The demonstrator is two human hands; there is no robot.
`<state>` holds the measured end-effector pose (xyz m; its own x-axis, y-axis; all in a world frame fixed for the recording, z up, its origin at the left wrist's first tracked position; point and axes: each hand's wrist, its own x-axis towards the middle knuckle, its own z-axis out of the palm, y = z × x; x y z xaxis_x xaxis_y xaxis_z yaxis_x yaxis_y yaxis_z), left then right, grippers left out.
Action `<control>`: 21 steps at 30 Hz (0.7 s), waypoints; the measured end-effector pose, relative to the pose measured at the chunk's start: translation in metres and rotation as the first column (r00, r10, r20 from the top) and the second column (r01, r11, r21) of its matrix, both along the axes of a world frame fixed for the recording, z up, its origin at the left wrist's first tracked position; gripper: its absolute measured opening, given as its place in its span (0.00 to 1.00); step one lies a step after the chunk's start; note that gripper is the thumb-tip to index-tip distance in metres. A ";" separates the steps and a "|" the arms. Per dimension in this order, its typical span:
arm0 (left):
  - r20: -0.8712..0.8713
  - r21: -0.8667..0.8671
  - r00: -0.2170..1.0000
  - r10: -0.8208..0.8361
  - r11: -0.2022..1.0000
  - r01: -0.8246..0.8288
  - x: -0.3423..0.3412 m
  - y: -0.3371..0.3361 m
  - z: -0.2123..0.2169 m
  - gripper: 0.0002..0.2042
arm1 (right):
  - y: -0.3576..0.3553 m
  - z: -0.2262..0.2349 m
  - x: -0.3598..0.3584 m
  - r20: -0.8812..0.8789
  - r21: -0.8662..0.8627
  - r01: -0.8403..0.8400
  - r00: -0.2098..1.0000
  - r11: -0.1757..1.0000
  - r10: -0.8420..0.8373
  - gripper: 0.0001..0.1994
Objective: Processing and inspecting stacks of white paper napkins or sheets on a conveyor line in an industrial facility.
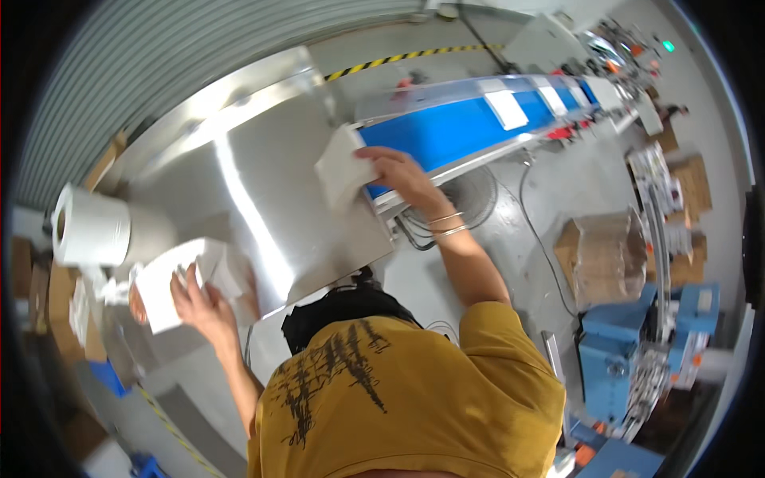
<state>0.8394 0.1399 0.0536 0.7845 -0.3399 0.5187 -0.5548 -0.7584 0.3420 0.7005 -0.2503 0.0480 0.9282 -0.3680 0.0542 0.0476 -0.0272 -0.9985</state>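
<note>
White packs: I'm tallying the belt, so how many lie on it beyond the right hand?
3: a near pack, a middle pack and a far pack along the belt. More may be hidden farther down.

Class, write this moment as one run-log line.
left hand: touching white bundle; right hand: holding white piece near blue belt; on belt: flat white pieces; nearby: white roll, metal table
</note>
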 end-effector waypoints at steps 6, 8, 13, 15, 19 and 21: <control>0.077 0.140 0.996 0.046 0.989 -0.056 0.003 0.000 -0.003 0.24 | 0.037 0.029 0.015 0.154 -0.626 0.142 0.986 0.767 -0.056 0.16; 0.092 0.161 0.994 0.061 0.984 -0.075 0.009 -0.006 -0.006 0.24 | 0.044 0.031 0.024 0.149 -0.727 0.129 0.988 0.675 -0.029 0.15; 0.140 0.122 0.987 0.078 0.988 -0.095 0.002 -0.006 0.002 0.24 | 0.073 0.056 0.037 0.107 -0.853 0.080 0.994 0.516 0.022 0.19; 0.153 0.049 0.984 0.092 0.994 -0.101 0.000 0.014 -0.004 0.23 | 0.079 0.049 0.047 -0.208 -0.303 -0.152 0.974 0.941 0.091 0.19; 0.086 0.157 0.996 0.009 0.987 -0.022 0.000 0.000 -0.003 0.15 | 0.061 -0.039 0.050 -0.323 -0.464 -0.081 0.943 0.882 -0.083 0.17; 0.046 0.099 0.998 0.051 0.994 -0.055 -0.003 -0.017 0.006 0.12 | 0.062 -0.058 0.043 -0.323 -0.485 0.056 0.916 0.873 -0.238 0.17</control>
<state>0.8364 0.1232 0.0592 0.7804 -0.3505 0.5178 -0.5257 -0.8161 0.2398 0.7437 -0.1882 -0.0096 0.8512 -0.5192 -0.0769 -0.3544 -0.4605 -0.8139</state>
